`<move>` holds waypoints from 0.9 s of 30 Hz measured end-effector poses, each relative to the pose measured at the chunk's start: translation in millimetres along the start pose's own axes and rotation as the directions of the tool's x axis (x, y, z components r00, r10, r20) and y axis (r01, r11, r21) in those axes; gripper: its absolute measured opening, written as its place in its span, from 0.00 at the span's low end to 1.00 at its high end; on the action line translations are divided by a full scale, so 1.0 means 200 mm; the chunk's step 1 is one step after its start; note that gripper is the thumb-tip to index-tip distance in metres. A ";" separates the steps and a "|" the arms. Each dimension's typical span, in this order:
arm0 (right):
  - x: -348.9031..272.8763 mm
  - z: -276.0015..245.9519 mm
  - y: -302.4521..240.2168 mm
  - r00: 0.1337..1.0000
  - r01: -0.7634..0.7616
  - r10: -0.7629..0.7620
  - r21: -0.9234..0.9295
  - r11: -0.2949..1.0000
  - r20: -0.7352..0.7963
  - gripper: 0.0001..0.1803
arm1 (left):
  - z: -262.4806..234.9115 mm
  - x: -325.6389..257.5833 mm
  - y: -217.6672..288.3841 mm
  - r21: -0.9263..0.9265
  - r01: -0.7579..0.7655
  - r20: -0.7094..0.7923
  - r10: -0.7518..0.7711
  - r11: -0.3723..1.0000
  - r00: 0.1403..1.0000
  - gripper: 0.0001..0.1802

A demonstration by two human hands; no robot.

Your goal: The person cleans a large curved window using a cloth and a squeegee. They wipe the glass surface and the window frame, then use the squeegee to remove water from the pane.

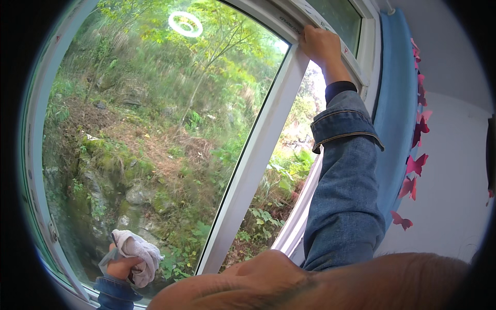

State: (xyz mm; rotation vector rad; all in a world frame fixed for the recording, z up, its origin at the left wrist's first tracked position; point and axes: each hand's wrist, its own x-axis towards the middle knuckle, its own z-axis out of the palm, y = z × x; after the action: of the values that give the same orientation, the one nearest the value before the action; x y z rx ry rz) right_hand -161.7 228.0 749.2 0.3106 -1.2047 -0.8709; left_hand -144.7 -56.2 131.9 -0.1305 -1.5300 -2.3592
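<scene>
High at the upper right, my right hand is curled against the top corner of the white window frame, its fingertips hidden. My right arm, in a denim sleeve, stretches up across the gap beside the pane. Low on the left, my left hand grips a bunched whitish cloth in front of the glass pane. Part of that cloth hangs over the fingers. A pale, see-through shape beside the left hand is too unclear to name.
Right of the frame hangs a blue curtain, with pink and red butterfly decorations along the white wall. A bright ring-shaped reflection shows on the glass. Outside rises a rocky, overgrown slope.
</scene>
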 end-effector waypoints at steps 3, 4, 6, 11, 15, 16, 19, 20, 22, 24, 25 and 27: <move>-0.02 0.04 0.03 0.997 -0.003 0.004 0.003 1.000 -0.077 0.10 | 0.01 0.01 0.01 -0.037 -0.011 0.026 0.012 0.999 1.000 0.35; -0.04 0.08 0.02 0.990 -0.006 0.005 -0.002 1.000 -0.141 0.09 | 0.01 0.01 0.02 -0.055 -0.006 0.037 0.008 0.998 0.999 0.35; -0.05 0.13 0.01 0.967 -0.011 -0.003 -0.054 0.998 -0.256 0.05 | 0.01 0.02 0.02 -0.084 -0.001 0.064 0.006 0.996 0.998 0.35; -0.05 0.19 0.00 0.949 -0.077 0.054 -0.062 0.995 -0.311 0.08 | 0.01 0.01 0.04 -0.042 -0.010 0.109 0.014 0.999 0.994 0.33; -0.05 0.19 0.00 0.909 -0.120 0.096 -0.036 0.992 -0.405 0.08 | 0.00 0.02 0.06 0.015 -0.026 0.149 0.024 1.000 0.988 0.32; -0.06 0.18 0.00 0.908 -0.130 0.107 -0.029 0.991 -0.406 0.08 | 0.00 0.02 0.06 0.032 -0.028 0.158 0.022 0.999 0.987 0.32; -0.08 0.17 0.01 0.919 -0.133 0.126 0.007 0.991 -0.375 0.06 | 0.00 0.04 0.09 0.076 -0.030 0.180 0.016 0.997 0.984 0.32; -0.09 0.15 0.02 0.931 -0.119 0.124 0.033 0.992 -0.342 0.06 | -0.01 0.04 0.09 0.089 -0.031 0.188 0.014 0.996 0.982 0.32; -0.12 0.11 0.04 0.947 -0.101 0.128 0.103 0.990 -0.296 0.06 | -0.01 0.03 0.06 0.104 -0.027 0.138 0.012 0.994 0.990 0.33; -0.14 0.07 0.06 0.953 -0.092 0.142 0.189 0.978 -0.268 0.08 | -0.02 0.03 0.06 0.146 -0.038 0.097 0.024 0.988 0.995 0.34; -0.14 0.05 0.06 0.960 -0.080 0.128 0.193 0.978 -0.251 0.09 | -0.02 0.03 0.07 0.182 -0.049 0.089 0.033 0.982 0.995 0.34; -0.14 0.02 0.06 0.971 -0.056 0.101 0.205 0.977 -0.216 0.10 | -0.03 0.04 0.07 0.241 -0.075 0.078 0.058 0.968 0.995 0.34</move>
State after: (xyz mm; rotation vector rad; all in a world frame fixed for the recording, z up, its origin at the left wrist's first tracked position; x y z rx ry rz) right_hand -163.6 257.2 739.1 0.5054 -1.0851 -0.6291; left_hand -146.4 -67.7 143.9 -0.2050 -1.8051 -2.1150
